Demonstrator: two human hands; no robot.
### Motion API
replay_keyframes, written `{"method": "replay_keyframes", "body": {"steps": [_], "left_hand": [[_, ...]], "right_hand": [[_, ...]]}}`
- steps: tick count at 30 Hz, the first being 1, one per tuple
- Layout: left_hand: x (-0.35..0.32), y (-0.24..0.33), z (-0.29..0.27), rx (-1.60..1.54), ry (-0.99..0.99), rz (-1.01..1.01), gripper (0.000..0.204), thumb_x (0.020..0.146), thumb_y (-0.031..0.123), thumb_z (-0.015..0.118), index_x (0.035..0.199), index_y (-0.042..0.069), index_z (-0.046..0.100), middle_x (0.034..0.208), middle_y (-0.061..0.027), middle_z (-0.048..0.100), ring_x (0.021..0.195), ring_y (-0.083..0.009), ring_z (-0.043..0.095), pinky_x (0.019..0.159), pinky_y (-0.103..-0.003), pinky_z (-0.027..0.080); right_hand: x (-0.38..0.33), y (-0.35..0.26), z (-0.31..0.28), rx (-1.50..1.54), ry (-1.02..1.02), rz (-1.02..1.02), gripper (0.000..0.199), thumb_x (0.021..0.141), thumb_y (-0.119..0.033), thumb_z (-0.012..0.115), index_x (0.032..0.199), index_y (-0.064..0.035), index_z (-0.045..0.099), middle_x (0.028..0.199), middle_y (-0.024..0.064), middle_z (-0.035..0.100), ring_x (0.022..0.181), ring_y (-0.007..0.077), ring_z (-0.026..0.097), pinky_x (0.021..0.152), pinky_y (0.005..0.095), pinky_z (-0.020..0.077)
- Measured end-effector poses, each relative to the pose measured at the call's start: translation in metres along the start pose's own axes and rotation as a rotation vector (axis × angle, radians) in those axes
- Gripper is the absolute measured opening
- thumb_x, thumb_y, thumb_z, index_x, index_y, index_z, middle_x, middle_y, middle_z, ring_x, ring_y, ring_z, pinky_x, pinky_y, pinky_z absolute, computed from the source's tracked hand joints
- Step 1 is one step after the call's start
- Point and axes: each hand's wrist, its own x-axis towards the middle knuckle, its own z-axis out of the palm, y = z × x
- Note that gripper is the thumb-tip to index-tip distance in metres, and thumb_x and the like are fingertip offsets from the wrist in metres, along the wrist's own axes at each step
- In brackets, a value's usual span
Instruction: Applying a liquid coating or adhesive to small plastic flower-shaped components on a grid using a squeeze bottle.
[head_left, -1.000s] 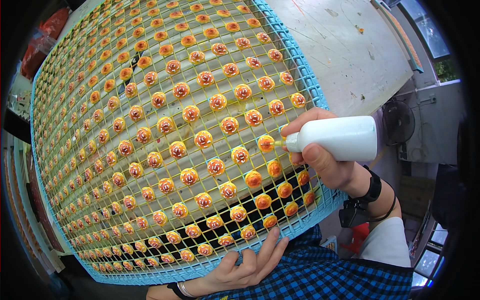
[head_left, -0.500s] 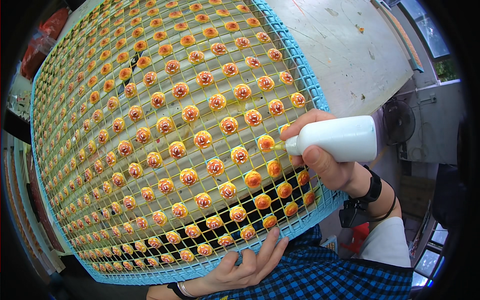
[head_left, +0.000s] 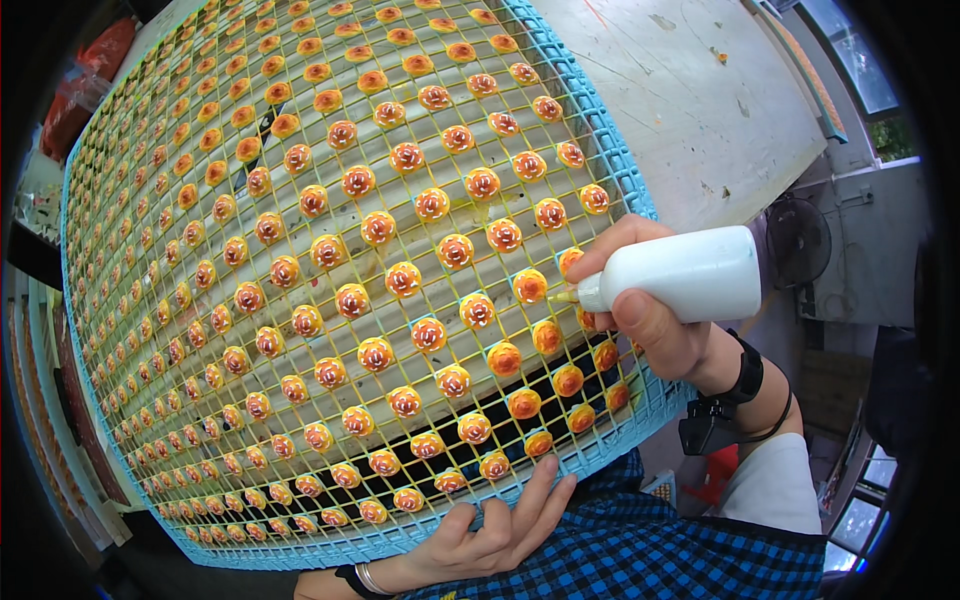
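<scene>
A large blue plastic grid tray (head_left: 610, 150) fills most of the view, with several small orange round pieces (head_left: 430, 333) set in rows across its yellow mesh. My right hand (head_left: 655, 320) grips a white squeeze bottle (head_left: 690, 275), its yellowish nozzle touching an orange piece near the tray's right edge. Most pieces carry a white swirl; those nearest the bottle and the lower right corner are plain orange. My left hand (head_left: 490, 535) rests flat on the tray's near rim, fingers spread, holding nothing.
A pale, scuffed worktop (head_left: 700, 90) lies beyond the tray at the upper right. A dark floor fan (head_left: 800, 240) stands to the right, beside a wall and window. My blue checked shirt (head_left: 640, 550) shows at the bottom. A red object (head_left: 85, 80) sits at the far left.
The bottle's nozzle has shifted slightly down and left to another orange piece. My left hand and the tray have stayed put.
</scene>
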Motion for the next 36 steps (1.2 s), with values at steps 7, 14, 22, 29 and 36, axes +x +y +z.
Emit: {"method": "replay_keyframes", "body": {"steps": [7,14,22,29,36], "left_hand": [[0.0010,-0.0007,-0.0006,-0.012,-0.005,0.001,0.031,0.089,0.029,0.045,0.114,0.025,0.062,0.116,0.0099,0.062,0.077,-0.0083,0.033,0.061,-0.022,0.025],[0.0004,-0.0003,-0.0019,-0.026,-0.016,0.003,0.031,0.089,0.029,0.045,0.114,0.025,0.062,0.117,0.0091,0.062,0.077,-0.0085,0.032,0.061,-0.022,0.024],[0.0008,-0.0003,-0.0022,-0.032,-0.024,0.010,0.031,0.088,0.028,0.045,0.114,0.024,0.062,0.116,0.0078,0.062,0.075,-0.0094,0.033,0.059,-0.022,0.024],[0.0004,0.0000,-0.0017,-0.033,-0.020,0.009,0.031,0.088,0.028,0.046,0.114,0.023,0.062,0.115,0.0076,0.063,0.075,-0.0096,0.032,0.059,-0.022,0.024],[0.0007,0.0007,-0.0024,-0.036,-0.028,0.007,0.031,0.089,0.028,0.045,0.114,0.024,0.062,0.116,0.0078,0.063,0.075,-0.0095,0.032,0.060,-0.023,0.024]], "right_hand": [[0.0007,-0.0011,-0.0017,-0.026,0.003,-0.001,0.049,0.087,-0.048,0.052,0.096,0.0006,0.055,0.075,0.0032,0.053,0.058,0.0034,0.050,0.053,0.0175,0.0403],[-0.0014,0.0006,-0.0050,0.121,0.044,-0.014,0.015,0.084,-0.015,0.062,0.084,-0.0002,0.061,0.084,0.0127,0.059,0.073,0.0179,0.058,0.064,0.0297,0.0467],[-0.0011,0.0049,0.0002,0.034,0.060,-0.018,0.045,0.087,-0.043,0.053,0.094,0.0011,0.054,0.070,0.0026,0.053,0.055,0.0026,0.047,0.054,0.0171,0.0394],[-0.0009,0.0024,-0.0030,0.077,0.075,-0.022,0.015,0.084,-0.015,0.060,0.088,0.0004,0.060,0.081,0.0096,0.058,0.067,0.0140,0.055,0.060,0.0274,0.0444],[-0.0012,0.0037,-0.0018,0.145,0.096,-0.006,0.010,0.083,-0.009,0.061,0.086,0.0006,0.060,0.080,0.0093,0.058,0.065,0.0129,0.055,0.057,0.0272,0.0432]]}}
